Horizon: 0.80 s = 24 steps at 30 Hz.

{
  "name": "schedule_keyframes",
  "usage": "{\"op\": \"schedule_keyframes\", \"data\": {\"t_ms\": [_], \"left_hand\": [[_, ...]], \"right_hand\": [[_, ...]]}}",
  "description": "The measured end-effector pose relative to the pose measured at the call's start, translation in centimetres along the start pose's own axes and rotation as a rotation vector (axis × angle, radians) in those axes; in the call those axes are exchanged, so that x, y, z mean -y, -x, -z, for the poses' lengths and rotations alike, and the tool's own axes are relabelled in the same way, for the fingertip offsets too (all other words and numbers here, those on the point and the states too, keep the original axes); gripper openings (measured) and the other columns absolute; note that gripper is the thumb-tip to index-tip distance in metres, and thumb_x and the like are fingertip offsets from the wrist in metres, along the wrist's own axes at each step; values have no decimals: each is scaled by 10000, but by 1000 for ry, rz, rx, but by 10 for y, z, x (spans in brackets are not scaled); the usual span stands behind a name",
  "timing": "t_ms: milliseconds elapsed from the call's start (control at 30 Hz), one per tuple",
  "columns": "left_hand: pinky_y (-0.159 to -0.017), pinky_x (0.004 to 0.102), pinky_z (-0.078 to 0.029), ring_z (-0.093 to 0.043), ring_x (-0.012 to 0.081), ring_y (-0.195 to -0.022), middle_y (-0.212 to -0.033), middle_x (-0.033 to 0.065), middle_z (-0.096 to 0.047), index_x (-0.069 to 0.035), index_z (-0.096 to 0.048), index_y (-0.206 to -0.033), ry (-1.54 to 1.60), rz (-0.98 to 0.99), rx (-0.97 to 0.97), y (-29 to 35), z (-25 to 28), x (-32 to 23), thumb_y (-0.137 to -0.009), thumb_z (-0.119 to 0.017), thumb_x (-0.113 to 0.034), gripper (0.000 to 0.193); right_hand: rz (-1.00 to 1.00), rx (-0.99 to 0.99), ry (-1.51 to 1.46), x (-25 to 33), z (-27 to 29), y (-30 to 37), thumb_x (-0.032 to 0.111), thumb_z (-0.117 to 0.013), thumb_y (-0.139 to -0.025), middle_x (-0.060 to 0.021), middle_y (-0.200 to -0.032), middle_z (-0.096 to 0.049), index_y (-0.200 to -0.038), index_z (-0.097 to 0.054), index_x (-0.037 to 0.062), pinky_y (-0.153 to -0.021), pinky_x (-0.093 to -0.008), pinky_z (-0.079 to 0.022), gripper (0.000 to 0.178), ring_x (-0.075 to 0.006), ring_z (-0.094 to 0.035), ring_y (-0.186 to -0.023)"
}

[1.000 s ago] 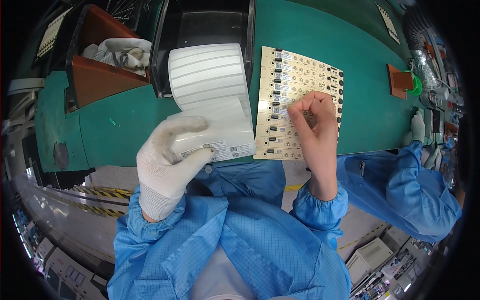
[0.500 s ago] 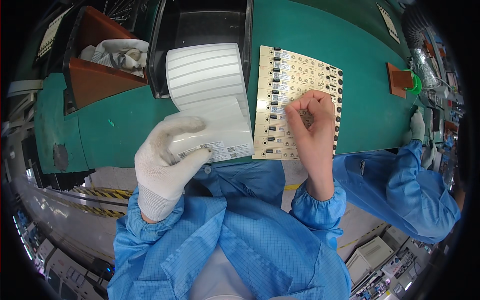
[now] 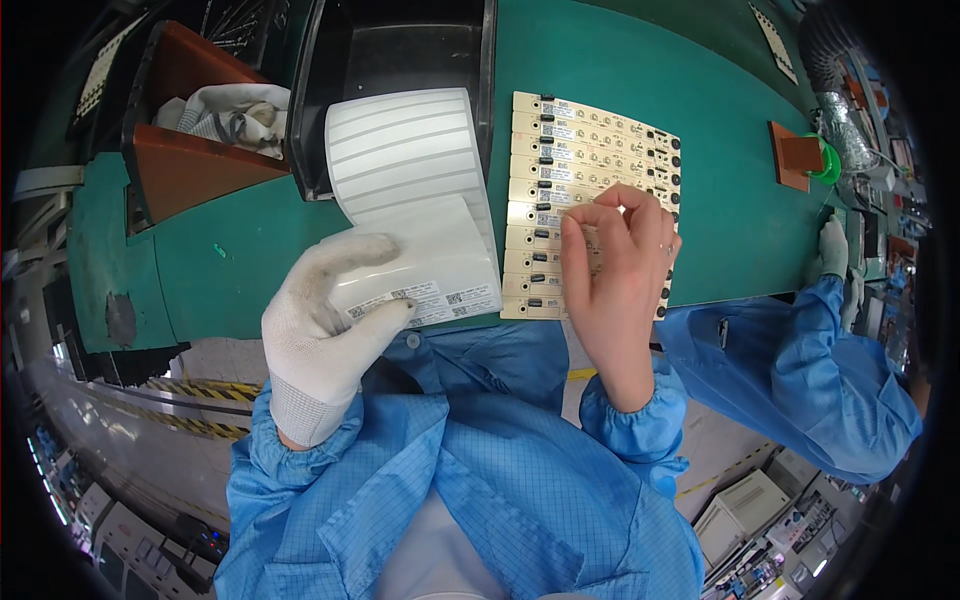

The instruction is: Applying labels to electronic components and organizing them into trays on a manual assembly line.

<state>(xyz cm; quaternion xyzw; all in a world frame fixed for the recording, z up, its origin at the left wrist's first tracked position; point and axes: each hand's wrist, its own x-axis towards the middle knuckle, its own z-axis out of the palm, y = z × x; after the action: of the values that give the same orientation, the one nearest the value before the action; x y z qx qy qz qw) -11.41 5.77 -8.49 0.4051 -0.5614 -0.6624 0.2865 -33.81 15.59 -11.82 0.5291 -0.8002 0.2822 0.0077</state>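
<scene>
A white glove covers my left hand, which holds the loose end of a label roll. Its thumb lies on the backing beside small printed labels; the other fingers curl round the strip. To the right lies a panel of cream circuit boards in stacked rows, with black components at both ends. My bare right hand is over its middle, thumb and forefinger pinched at the right end of a white printed label on one row. The hand hides part of several boards.
Behind the roll stands a black bin. A brown open box with gloves or cloth is at the left. On the green mat, a brown block sits beside a green ring. A co-worker's blue sleeve is at the right.
My right hand has turned over the boards, its other fingers spreading more while thumb and forefinger stay by the same row's label. The left hand keeps the strip, almost unmoved.
</scene>
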Motion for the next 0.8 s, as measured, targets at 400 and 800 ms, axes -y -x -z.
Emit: {"op": "schedule_keyframes", "data": {"t_ms": [400,800], "left_hand": [[-950,314,-501,-616,212,-1105,-1198,171,-607,51,-519,-1260,69,-101,-6,4,4,-4,-786,-653,137,500],[-977,318,-472,-586,213,-1143,-1245,153,-596,47,-610,-1156,1,-131,110,-2,9,2,-763,-726,80,412]], "right_hand": [[72,12,260,4,-7,20,213,-661,-876,-117,-1066,-539,-1162,-630,71,-857,-408,-338,321,-273,-496,-1009],[116,76,298,4,1,28,131,-629,-881,-99,-1029,-529,-1190,-660,93,-868,-396,-346,313,-246,-478,-956]]}}
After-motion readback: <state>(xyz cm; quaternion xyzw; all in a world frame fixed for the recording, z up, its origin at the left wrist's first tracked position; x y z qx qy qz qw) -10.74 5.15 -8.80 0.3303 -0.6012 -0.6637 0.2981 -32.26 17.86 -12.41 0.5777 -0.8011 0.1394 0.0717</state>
